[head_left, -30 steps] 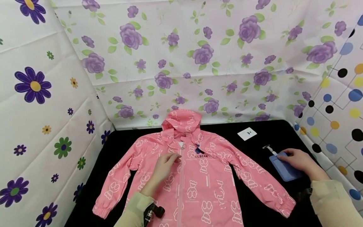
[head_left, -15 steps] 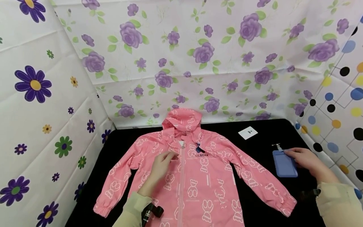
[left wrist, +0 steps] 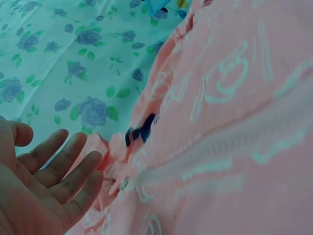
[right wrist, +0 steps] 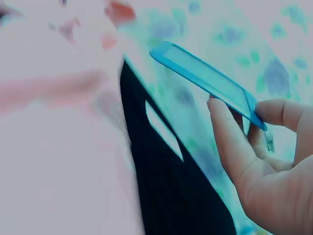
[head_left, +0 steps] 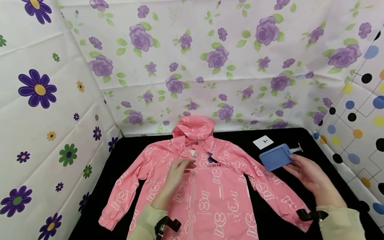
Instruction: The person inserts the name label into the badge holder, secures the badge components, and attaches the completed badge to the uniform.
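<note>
Blue badge holder (head_left: 273, 158) pinched in right hand (head_left: 308, 174), left hand (head_left: 177, 170) loose-fingered over pink jacket (head_left: 220, 196), white card (head_left: 261, 142) on black table (head_left: 286, 136)

A makeshift recording booth. Creased printed sheets wall it in: a daisy sheet (head_left: 45, 133) well to the left of the left hand (head_left: 177, 173), a dotted sheet (head_left: 363, 133) to the right of the right hand (head_left: 309, 175), and a rose sheet (head_left: 195, 63) beyond both. They stand round a black table (head_left: 120, 155) that lies beneath the hands. A wrist camera (head_left: 310, 215) sits behind each hand, at the cuff. What room lies outside the sheets cannot be told.
</note>
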Tool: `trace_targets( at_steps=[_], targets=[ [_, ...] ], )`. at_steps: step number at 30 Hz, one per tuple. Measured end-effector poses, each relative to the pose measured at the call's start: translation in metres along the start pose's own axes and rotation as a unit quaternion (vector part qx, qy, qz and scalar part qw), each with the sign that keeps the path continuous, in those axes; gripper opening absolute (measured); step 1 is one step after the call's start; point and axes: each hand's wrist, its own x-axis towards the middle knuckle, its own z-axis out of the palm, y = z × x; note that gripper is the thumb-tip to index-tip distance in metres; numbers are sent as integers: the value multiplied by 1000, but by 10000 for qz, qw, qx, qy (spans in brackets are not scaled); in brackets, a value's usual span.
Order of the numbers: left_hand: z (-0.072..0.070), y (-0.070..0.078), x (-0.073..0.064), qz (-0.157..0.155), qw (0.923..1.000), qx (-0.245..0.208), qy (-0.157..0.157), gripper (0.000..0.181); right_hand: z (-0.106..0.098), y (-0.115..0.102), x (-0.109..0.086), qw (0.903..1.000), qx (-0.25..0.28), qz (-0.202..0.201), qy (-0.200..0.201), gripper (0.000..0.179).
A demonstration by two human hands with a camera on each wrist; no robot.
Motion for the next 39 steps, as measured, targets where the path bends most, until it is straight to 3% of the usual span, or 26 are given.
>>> trace_targets(
  at_steps=[4,8,12,17,21,25,30,34,39],
  targets=[
    [13,6,0,-143,9990,-421,43,36,33,23,3,9962,826,-26,-283,38],
    [25,9,3,-181,9966,-799,-66,38,67,43,10,9880,1541,-50,-5,26],
    [36,15,6,-177,9937,-1087,-211,40,101,60,20,9842,1730,-114,364,17],
    [45,21,8,-263,9887,-1431,-346,44,134,79,37,9742,2225,-123,362,22],
    [48,24,9,-353,9840,-1726,-257,46,158,92,47,9695,2408,-85,444,24],
    [48,26,9,-442,9791,-1980,-143,48,180,106,50,9765,2089,-186,489,20],
    [48,27,7,-658,9763,-2064,31,48,200,125,49,9956,805,-371,311,16],
    [48,26,7,-794,9735,-2129,241,43,208,134,49,9990,-1,-373,256,13],
    [42,29,8,-751,9709,-2228,456,41,210,134,50,9993,-57,-294,239,16]
  ],
)
